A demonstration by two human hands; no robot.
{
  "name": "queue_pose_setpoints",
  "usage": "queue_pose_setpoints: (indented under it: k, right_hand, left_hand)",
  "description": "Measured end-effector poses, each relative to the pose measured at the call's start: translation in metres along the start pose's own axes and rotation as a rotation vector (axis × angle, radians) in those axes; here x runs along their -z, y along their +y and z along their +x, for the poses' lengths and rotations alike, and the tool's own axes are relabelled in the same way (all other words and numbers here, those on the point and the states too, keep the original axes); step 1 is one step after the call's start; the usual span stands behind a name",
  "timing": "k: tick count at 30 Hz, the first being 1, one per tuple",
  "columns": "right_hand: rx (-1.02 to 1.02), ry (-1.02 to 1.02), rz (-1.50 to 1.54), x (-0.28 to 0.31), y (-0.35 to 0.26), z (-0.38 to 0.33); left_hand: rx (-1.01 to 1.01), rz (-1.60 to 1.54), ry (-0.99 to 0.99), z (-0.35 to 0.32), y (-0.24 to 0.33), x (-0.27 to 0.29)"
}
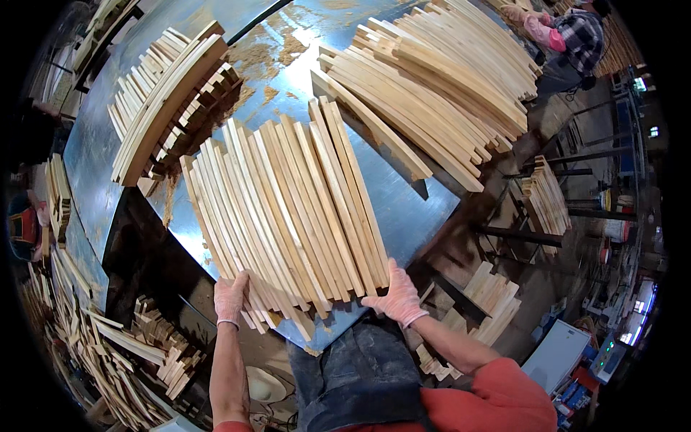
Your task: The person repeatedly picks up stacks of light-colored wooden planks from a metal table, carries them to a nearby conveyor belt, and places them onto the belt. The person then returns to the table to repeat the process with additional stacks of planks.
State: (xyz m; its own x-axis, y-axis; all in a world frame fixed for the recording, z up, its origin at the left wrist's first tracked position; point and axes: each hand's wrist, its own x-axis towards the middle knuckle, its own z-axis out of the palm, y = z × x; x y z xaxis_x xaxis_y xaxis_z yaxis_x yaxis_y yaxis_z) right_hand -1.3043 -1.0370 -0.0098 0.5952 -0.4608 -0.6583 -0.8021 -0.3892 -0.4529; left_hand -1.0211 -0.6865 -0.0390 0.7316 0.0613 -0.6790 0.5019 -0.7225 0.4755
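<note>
I take the row of wooden strips [288, 216] as my dial's centre; it lies on the table [414, 227], near ends at the edge toward 6 o'clock. I see the left hand [230, 297] at the row's 7 o'clock corner, the right hand [397, 295] at its 4. At 10 to 11 sits a stack of wood [173, 108]; at 1 to 2, a broad bank of strips [439, 79]; sawdust [263, 61] lies between them. Off the table, I have a heap of strips [108, 363] at 8, a metal frame [518, 234] at 3, and a co-worker [572, 43] at 2, beyond the bank.
</note>
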Motion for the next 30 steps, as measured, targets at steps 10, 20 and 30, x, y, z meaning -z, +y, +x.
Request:
queue_pose_setpoints:
  k: [10, 20, 30]
  right_hand:
    - [0.314, 0.350, 0.194, 0.034, -0.036, 0.152]
    - [0.493, 0.370, 0.568, 0.049, -0.053, 0.247]
    - [0.197, 0.096, 0.997, 0.031, -0.097, 0.225]
  left_hand:
    - [-0.207, 0.168, 0.195, 0.037, -0.034, -0.011]
    - [-0.210, -0.315, 0.170, 0.150, -0.084, 0.013]
    - [-0.046, -0.826, -0.122, 0.060, 0.011, -0.001]
